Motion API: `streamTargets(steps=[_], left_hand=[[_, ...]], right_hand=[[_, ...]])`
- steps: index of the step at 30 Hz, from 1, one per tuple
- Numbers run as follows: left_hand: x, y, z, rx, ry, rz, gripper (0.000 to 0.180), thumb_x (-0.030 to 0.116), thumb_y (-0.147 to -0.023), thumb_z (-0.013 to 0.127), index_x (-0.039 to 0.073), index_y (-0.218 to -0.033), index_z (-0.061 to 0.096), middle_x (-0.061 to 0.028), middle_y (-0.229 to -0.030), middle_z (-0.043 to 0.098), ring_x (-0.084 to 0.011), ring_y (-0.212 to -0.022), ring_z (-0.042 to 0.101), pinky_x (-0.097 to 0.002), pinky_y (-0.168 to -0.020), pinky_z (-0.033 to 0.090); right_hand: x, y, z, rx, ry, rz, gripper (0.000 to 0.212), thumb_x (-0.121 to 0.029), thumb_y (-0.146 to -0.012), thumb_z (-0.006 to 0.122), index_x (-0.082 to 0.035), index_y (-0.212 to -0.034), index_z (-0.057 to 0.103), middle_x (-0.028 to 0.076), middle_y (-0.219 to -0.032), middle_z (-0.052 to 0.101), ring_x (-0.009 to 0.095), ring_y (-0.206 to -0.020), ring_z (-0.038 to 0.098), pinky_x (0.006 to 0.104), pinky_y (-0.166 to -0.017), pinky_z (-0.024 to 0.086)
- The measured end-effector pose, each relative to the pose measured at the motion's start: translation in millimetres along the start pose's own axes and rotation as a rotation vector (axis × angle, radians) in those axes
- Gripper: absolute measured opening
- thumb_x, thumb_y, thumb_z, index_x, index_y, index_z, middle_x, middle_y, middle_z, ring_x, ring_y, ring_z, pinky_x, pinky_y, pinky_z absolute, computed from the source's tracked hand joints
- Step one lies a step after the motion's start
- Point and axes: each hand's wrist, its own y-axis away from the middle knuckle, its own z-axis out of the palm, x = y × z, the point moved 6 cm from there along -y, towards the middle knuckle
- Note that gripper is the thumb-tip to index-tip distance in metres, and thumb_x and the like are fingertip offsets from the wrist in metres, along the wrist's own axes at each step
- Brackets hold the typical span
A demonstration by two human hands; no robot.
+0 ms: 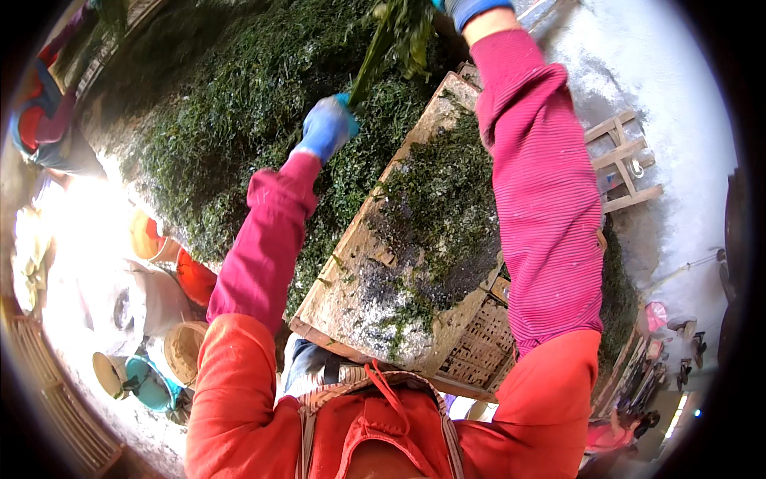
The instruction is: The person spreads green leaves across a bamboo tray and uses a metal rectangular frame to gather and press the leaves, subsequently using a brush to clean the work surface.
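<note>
Stretched out ahead, my left hand (329, 126) wears a blue glove and is closed on the lower end of a long green seaweed strip (375, 60). The strip runs up toward my right hand (471, 9), also blue-gloved and cut off by the top edge, so its fingers are hardly seen. Beneath both arms spreads a big heap of dark green shredded seaweed (239, 120), dusted with white grains. In front of my body stands a wooden board table (339, 275), strewn with more seaweed bits (439, 195) and white grains.
A perforated crate (479, 339) sits at the table's near right. Left are an orange bucket (148, 239), a white sack (144, 299) and a teal basin (150, 383). A wooden frame (622, 164) leans by the right wall. Another person (44, 120) works far left; one more (618, 431) is lower right.
</note>
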Motion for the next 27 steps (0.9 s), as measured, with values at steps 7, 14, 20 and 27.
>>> streamTargets(steps=[7,14,20,27], left_hand=[[-83,22,30,-0.232,-0.590,-0.115,0.030,0.013,-0.086,0.061,0.012,-0.113,0.074,-0.0151,-0.106,0.075,-0.0334,-0.100,0.073,-0.0446,-0.081,0.061],[-238,70,50,-0.244,-0.858,-0.203,0.027,0.023,-0.094,0.058,0.019,-0.112,0.078,-0.0086,-0.116,0.075,-0.0282,-0.106,0.073,-0.0441,-0.083,0.059],[-267,66,60,-0.311,-0.949,-0.128,0.024,0.027,-0.088,0.065,0.014,-0.103,0.079,-0.0099,-0.106,0.077,-0.0320,-0.096,0.075,-0.0442,-0.068,0.060],[-105,80,-35,-0.110,-0.189,0.250,0.079,0.053,-0.085,0.074,0.001,-0.140,0.055,-0.0243,-0.138,0.059,-0.0370,-0.120,0.063,-0.0436,-0.104,0.050]], right_hand=[[9,28,-114,0.379,0.119,-0.197,0.018,-0.012,-0.098,0.056,0.000,-0.094,0.069,0.011,-0.087,0.074,0.029,-0.075,0.072,0.0378,-0.070,0.058],[-68,70,-24,-0.035,1.918,-1.000,0.028,-0.001,-0.088,0.059,-0.002,-0.112,0.072,0.021,-0.105,0.073,0.033,-0.095,0.072,0.0391,-0.086,0.058],[-95,32,-32,0.202,0.772,0.068,0.019,-0.010,-0.096,0.060,0.001,-0.106,0.072,0.020,-0.090,0.073,0.030,-0.074,0.071,0.0409,-0.070,0.060],[-143,56,-3,0.149,0.736,0.013,0.027,-0.019,-0.103,0.055,0.003,-0.113,0.066,0.018,-0.090,0.072,0.024,-0.066,0.068,0.0363,-0.065,0.060]])
